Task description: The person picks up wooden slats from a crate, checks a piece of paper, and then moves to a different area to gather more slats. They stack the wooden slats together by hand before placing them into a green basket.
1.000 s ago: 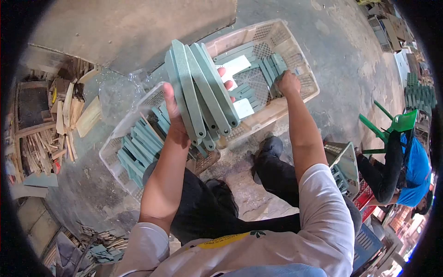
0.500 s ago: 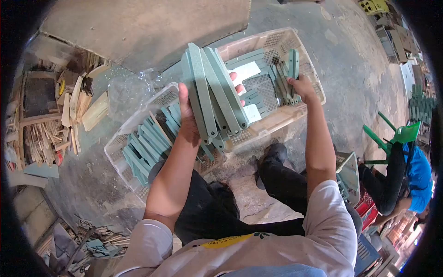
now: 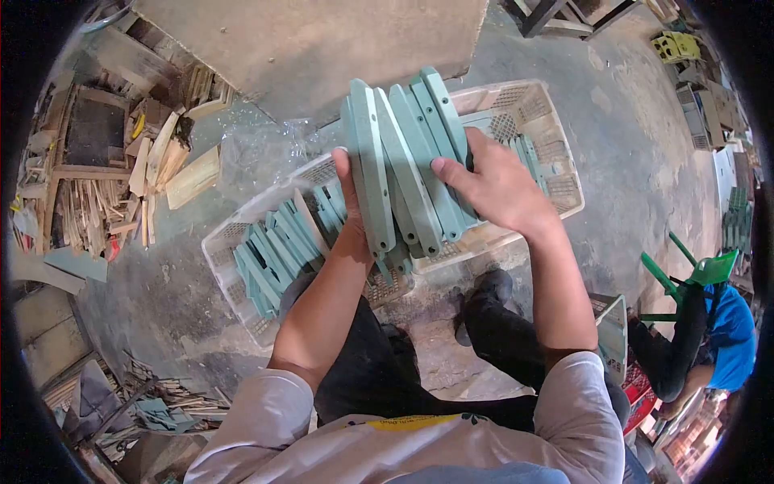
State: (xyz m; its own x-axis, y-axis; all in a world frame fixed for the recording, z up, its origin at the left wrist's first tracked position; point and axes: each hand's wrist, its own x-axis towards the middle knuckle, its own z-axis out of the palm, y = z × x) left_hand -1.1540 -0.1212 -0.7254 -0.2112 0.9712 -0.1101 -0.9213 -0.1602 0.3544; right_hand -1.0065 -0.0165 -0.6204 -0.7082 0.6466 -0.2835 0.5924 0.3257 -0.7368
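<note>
A bundle of pale green painted wooden slats, with small drilled holes near their ends, is held up between my hands. My left hand is closed round the bundle's left side, its thumb up along the edge and its other fingers hidden behind. On the right side, my right hand grips further green slats against the bundle, thumb in front. Beneath, a plastic crate on the right holds more green slats. In the left crate similar slats lie in a slanted row.
Wood offcuts are heaped at the left, near clear plastic wrap. A large board lies beyond the crates. At the right, a person in a blue shirt sits by a green chair. Another crate stands beside my right leg.
My right hand has come up from the right crate with slats and moved left to the bundle. The slats it carried now rest against those in my left hand.
</note>
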